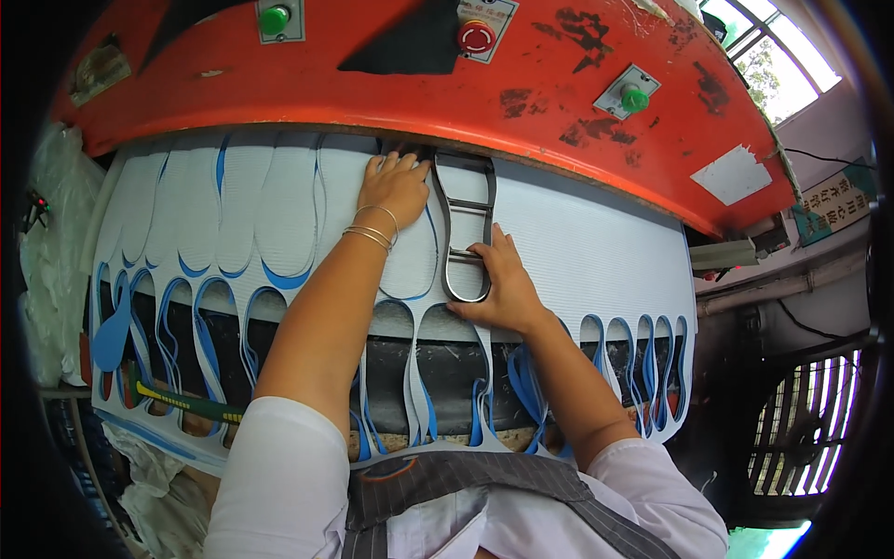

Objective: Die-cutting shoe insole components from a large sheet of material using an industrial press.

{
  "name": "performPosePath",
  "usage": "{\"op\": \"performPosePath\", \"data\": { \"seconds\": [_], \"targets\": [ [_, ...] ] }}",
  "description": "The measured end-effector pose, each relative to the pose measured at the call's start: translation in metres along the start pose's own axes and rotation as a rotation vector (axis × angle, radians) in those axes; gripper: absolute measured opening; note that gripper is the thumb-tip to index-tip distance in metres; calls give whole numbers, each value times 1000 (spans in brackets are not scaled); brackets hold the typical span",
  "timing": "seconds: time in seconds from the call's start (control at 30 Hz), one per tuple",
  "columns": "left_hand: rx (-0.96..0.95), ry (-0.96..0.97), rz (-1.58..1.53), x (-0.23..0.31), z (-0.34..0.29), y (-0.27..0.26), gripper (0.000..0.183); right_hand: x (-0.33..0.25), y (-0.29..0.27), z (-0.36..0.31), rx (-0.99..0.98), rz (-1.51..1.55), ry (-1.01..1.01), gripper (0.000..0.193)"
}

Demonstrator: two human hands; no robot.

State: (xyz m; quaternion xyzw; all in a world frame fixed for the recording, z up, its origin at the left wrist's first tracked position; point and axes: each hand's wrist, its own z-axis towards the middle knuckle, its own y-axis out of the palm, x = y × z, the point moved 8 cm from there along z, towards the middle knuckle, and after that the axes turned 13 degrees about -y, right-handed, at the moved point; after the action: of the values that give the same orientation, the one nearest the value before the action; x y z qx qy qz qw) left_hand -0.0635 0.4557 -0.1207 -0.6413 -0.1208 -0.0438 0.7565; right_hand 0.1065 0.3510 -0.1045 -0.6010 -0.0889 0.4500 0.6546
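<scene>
Right hand [507,289] holds the metal frame [468,205] at its near end, left hand [398,191] spread beside it

The right hand is closed around the near right end of the sole-shaped metal frame, one finger reaching over the rim and the thumb by the rounded near end. The left hand holds nothing: it lies flat, fingers pointing at the far edge of the white ribbed sheet [596,224], its fingertips just beside the frame's far left side.

From the right hand, the frame lies to the left and away from the body. Its long axis runs from the sheet's far edge toward its near edge, across the ribs, with the far end close under the lip of the red press beam [372,107]. The right hand is nearer the frame's near end, the left hand its far end. Sole-shaped cuts with blue edges fill the sheet toward its left edge; toward its right edge the far part is uncut, while open cutouts line the near edge.

Printing shows on the plates around the green button [634,99] and red button [476,37], and larger characters on the wall sign [833,200]. No brand can be made out.
</scene>
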Motion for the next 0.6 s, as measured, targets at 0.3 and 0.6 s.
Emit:
{"op": "performPosePath", "data": {
  "seconds": [0.3, 0.6],
  "targets": [
    [-126, -64, 2, -6, -16, -13, 31, -17, -3, -5, -9, -121, -59, 96],
    [688, -75, -821, -91, -133, -221, 27, -23, -223, -54, 954, 165, -120, 42]
  ]
}}
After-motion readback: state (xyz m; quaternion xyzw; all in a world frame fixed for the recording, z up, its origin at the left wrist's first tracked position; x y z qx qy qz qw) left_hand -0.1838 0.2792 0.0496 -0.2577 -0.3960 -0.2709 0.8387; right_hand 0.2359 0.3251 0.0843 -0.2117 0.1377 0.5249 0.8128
